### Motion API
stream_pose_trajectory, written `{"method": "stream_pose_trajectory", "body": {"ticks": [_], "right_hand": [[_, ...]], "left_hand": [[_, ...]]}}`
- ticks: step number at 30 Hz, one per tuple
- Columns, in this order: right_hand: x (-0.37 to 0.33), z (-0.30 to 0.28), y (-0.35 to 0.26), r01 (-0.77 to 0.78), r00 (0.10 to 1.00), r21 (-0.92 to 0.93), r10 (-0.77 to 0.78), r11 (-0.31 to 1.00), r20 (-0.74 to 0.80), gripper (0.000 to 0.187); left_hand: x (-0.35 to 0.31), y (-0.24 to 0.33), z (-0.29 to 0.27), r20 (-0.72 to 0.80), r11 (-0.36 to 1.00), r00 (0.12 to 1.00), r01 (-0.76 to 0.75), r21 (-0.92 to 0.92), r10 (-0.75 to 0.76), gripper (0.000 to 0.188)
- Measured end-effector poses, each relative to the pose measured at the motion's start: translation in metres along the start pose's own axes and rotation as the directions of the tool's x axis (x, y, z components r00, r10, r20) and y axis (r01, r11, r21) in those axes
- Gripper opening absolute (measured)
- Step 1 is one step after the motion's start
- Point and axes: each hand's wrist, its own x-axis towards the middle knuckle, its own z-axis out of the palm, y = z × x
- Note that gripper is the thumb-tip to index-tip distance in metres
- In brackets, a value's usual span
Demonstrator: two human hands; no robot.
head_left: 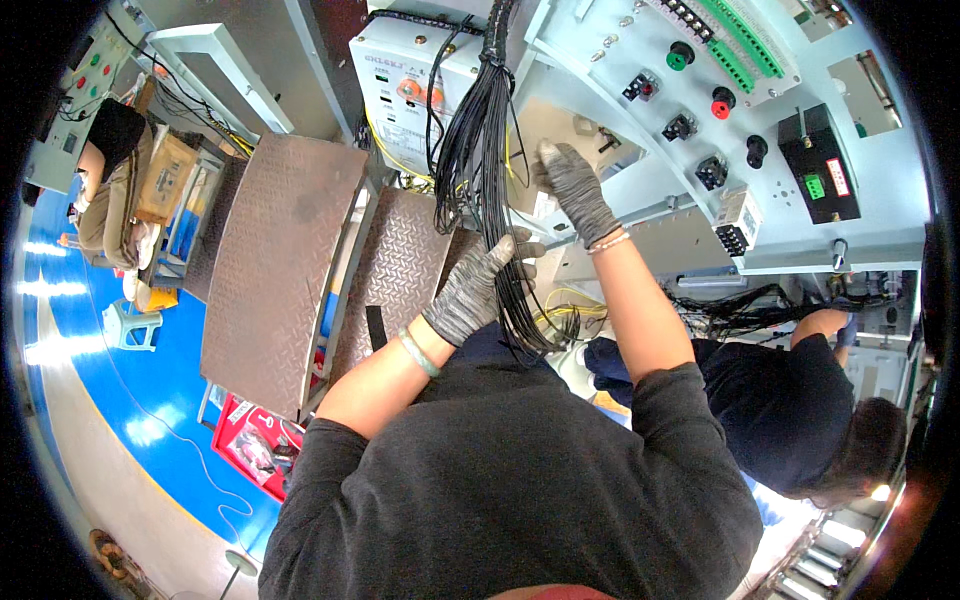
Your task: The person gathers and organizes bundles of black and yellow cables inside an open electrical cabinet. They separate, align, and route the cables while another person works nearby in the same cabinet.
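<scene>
A thick bundle of black wires hangs from a wrapped trunk at the top centre and fans out into many loose strands. My left hand, in a grey knit glove, is closed round the lower strands, thumb toward me. Some wire ends dangle below it near my waist. To the right and higher, my right hand wears a matching glove and is held beside the bundle, apart from its main part. Its fingers are bent and close together; whatever may be between them cannot be made out.
A grey cabinet door with knobs and terminal strips spans the upper right. Behind the wires stands a white box. Brown metal steps rise at my left, above a red tray. A co-worker bends close at my right; another person sits far left.
</scene>
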Motion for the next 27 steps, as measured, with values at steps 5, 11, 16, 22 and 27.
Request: {"method": "stream_pose_trajectory", "body": {"ticks": [5,11,16,22,27], "right_hand": [[-0.012,0.006,0.066,-0.286,0.939,0.154,0.244,0.946,0.242,0.043],[-0.056,0.067,0.105,-0.297,0.955,0.319,0.281,0.9,0.097,0.032],[-0.052,0.066,0.133,-0.277,0.959,0.08,0.281,0.958,-0.042,0.033],[-0.048,0.105,0.11,-0.307,0.946,-0.311,0.253,0.899,-0.201,0.052],[-0.029,0.14,0.12,-0.022,0.998,-0.279,0.005,0.96,-0.062,0.042]], "left_hand": [[-0.01,0.017,-0.009,-0.023,0.997,0.997,0.072,-0.039,-0.073,0.042],[-0.018,0.034,-0.018,-0.128,0.994,0.987,0.09,-0.056,-0.096,0.037],[-0.02,0.045,-0.022,-0.199,0.996,0.977,0.081,0.032,-0.073,0.034],[-0.022,0.048,-0.015,-0.24,0.993,0.967,0.104,0.055,-0.088,0.037],[-0.021,0.05,-0.011,-0.255,0.986,0.961,0.135,0.102,-0.105,0.035]]}}
